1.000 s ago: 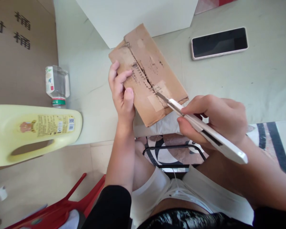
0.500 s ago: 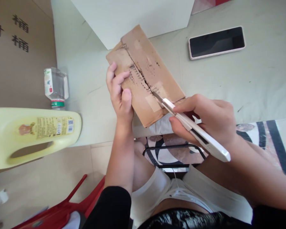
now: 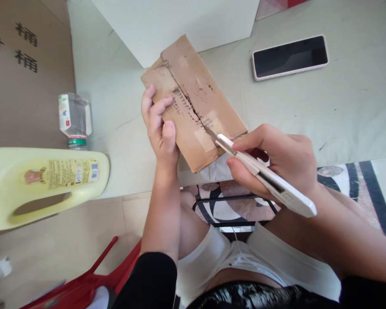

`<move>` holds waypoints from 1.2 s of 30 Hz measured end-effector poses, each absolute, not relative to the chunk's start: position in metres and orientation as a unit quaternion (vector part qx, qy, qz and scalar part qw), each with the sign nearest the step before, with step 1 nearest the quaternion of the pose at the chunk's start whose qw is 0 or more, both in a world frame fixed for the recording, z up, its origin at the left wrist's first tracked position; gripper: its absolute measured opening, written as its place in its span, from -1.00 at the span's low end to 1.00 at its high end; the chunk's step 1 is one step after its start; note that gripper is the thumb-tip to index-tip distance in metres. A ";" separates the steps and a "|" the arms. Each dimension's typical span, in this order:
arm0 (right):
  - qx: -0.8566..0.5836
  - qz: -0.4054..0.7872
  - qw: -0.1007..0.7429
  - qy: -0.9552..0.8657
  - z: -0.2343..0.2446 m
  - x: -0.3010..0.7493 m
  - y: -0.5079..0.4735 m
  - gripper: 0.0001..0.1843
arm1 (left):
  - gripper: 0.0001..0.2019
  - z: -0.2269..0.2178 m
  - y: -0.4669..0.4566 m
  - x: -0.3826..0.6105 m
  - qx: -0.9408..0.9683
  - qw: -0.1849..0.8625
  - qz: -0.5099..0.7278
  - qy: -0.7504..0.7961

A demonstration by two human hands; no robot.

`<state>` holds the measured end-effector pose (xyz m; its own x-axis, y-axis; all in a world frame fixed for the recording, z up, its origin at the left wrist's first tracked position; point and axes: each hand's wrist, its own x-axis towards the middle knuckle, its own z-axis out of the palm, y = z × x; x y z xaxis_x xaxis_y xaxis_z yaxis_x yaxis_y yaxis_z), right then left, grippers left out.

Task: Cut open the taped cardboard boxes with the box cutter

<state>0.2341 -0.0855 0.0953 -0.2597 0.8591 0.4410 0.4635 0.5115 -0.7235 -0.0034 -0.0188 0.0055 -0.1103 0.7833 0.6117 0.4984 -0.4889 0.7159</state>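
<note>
A small brown cardboard box is held tilted over the table, its taped seam facing up and partly slit, with torn, dark marks along it. My left hand grips the box by its left side, thumb and fingertips lying on the top face. In my right hand is a white utility knife, pinched between thumb and fingers. Its blade is out, and the tip meets the seam near the lower end of the box. The underside of the box is hidden.
A phone lies on the table at right. Behind the box stands a white box. To the left are a clear bottle, a large yellow jug and a big carton. A red chair is at lower left.
The knife has shifted very slightly toward me along the seam, and its rear end has swung a little to the right. My left hand keeps its hold on the box.
</note>
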 end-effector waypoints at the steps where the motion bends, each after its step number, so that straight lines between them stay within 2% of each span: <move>1: -0.435 0.230 0.429 -0.758 0.095 0.234 -0.085 -0.84 | -0.36 0.005 -0.018 -0.005 0.654 0.134 0.557 0.495; 5: -0.438 0.226 0.424 -0.760 0.097 0.235 -0.085 -0.87 | -0.28 0.005 -0.017 -0.007 0.633 0.172 0.547 0.520; 12: -0.442 0.216 0.413 -0.767 0.103 0.236 -0.085 -0.92 | -0.38 0.008 -0.018 -0.003 0.631 0.159 0.586 0.484; 16: -0.436 0.221 0.421 -0.765 0.103 0.238 -0.086 -0.87 | -0.34 0.011 -0.020 -0.002 0.612 0.189 0.581 0.503; 22: -0.418 0.221 0.426 -0.771 0.106 0.240 -0.087 -0.82 | -0.42 0.012 -0.022 -0.001 0.636 0.167 0.581 0.479; 30: -0.416 0.223 0.435 -0.767 0.107 0.242 -0.089 -0.82 | -0.31 0.014 -0.023 0.000 0.612 0.204 0.566 0.514; 36: -0.408 0.229 0.442 -0.766 0.107 0.243 -0.089 -0.81 | -0.37 0.008 -0.020 -0.004 0.631 0.164 0.579 0.489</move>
